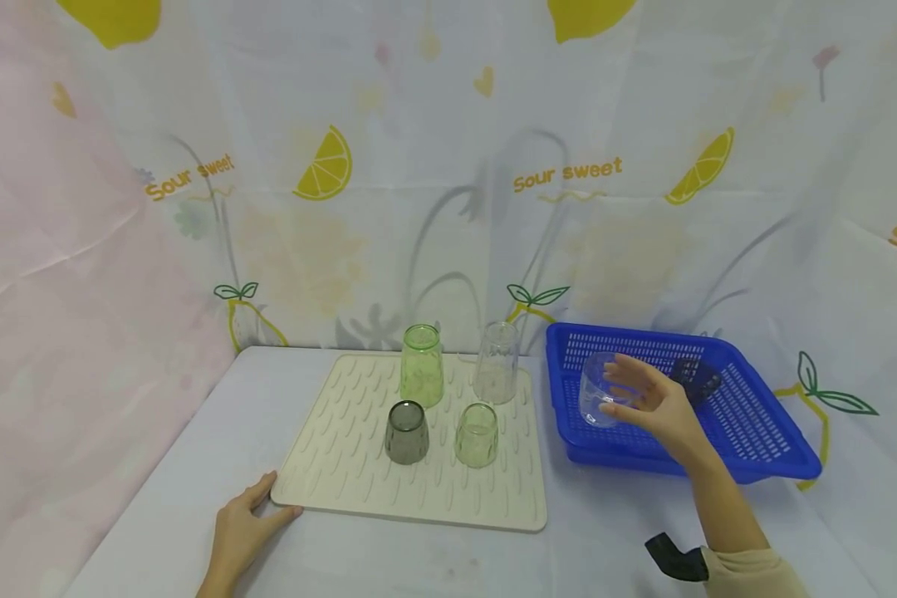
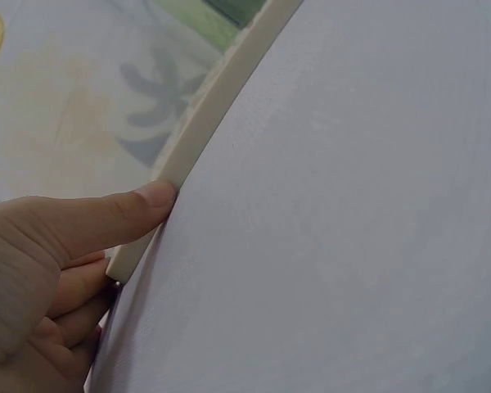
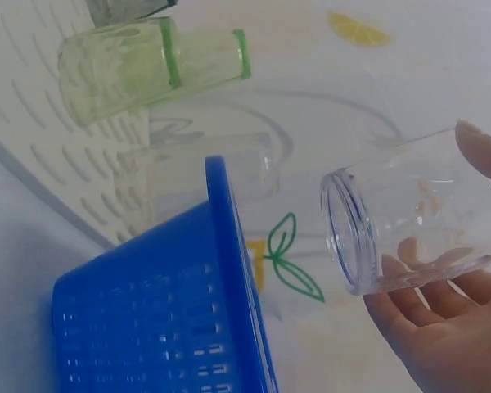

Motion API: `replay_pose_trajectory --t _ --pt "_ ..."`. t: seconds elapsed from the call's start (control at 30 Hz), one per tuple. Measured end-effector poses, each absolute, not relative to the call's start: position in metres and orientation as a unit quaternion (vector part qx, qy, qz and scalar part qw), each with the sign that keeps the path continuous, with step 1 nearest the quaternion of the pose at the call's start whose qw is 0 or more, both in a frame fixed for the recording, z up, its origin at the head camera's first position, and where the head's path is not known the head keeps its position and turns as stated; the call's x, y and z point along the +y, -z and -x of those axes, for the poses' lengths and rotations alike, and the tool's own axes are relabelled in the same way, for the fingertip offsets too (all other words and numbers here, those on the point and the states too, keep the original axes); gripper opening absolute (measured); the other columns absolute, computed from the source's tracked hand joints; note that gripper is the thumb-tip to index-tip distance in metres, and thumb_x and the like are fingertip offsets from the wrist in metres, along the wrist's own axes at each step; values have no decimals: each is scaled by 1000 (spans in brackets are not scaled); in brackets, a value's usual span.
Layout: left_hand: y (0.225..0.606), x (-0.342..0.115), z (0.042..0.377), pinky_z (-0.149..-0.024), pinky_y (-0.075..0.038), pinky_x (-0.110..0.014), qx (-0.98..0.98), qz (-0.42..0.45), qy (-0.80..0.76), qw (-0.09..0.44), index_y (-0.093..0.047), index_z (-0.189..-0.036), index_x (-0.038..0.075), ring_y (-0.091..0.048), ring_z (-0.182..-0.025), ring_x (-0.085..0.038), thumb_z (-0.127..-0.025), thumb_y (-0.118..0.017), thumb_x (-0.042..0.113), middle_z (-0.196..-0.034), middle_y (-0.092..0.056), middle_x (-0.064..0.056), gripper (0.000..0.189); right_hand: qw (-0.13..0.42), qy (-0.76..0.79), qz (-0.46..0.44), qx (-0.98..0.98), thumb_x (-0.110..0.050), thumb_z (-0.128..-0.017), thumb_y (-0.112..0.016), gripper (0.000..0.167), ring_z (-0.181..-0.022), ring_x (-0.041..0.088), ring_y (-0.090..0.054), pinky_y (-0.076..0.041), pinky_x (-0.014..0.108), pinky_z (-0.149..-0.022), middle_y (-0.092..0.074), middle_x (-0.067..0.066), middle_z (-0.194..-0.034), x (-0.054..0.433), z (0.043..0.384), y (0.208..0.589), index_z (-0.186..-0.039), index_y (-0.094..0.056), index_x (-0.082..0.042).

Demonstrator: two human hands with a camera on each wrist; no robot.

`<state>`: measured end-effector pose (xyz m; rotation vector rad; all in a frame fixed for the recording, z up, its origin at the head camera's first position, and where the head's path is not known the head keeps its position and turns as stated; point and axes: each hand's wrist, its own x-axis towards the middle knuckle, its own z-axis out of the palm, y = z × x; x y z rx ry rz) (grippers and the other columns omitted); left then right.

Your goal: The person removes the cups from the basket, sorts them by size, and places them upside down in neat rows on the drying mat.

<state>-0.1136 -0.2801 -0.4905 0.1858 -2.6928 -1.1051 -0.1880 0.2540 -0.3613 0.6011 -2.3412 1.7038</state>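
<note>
One white bench (image 1: pixel 179 465) carries a ribbed cream mat (image 1: pixel 344 448), with a blue basket (image 1: pixel 643 459) at its right. My left hand (image 1: pixel 239 523) grips the mat's near left corner between thumb and fingers. My right hand (image 1: pixel 665 407), curved to the width of its load, holds a clear tumbler (image 1: pixel 590 397) above the basket, thick base down, long axis near upright. From this hand, the nearer to the mat's right edge, the mat lies leftward beyond the basket wall. A tall green glass (image 1: pixel 422 370) and tall clear glass (image 1: pixel 497 365) stand behind; a short grey glass (image 1: pixel 407 436) and short green glass (image 1: pixel 477 438) stand in front.
</note>
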Motion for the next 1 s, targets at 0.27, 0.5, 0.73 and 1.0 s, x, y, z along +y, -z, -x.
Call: replay_pose_trajectory --t 0.27,0.5,0.73,1.0 --pt "489 -280 116 -101 -33 -64 -919 -65 380 80 -42 -128 -17 -37 -123 -52 -70 -83 22 -132 -40 -30 81 84 -583 -238 -772 8 -78 -69 67 -109 7 -59 -50 16 -89 -60 2 -122 234 188 362 -136 -36 11" --pt "486 -280 116 -104 -31 -61 -918 -75 385 50 -39 -130 -17 -34 -126 -51 -72 -81 25 -135 -36 -31 84 62 -583 -235 -775 5 -78 -71 68 -109 6 -59 -50 17 -90 -57 19 -125 223 189 364 -137 -37 10" --pt "484 -276 116 -99 -37 -60 -922 -62 371 93 -42 -126 -19 -42 -120 -51 -69 -83 23 -129 -43 -33 82 45 -586 -247 -770 4 -77 -72 69 -110 10 -59 -50 18 -91 -52 29 -127 212 188 363 -136 -36 12" --pt "469 -264 120 -91 -41 -64 -901 -10 392 183 -54 -117 -16 -50 -112 -51 -73 -81 17 -117 -57 -31 62 44 -599 -281 -748 7 -76 -72 68 -111 6 -57 -49 20 -93 -56 21 -125 199 189 366 -135 -37 13"
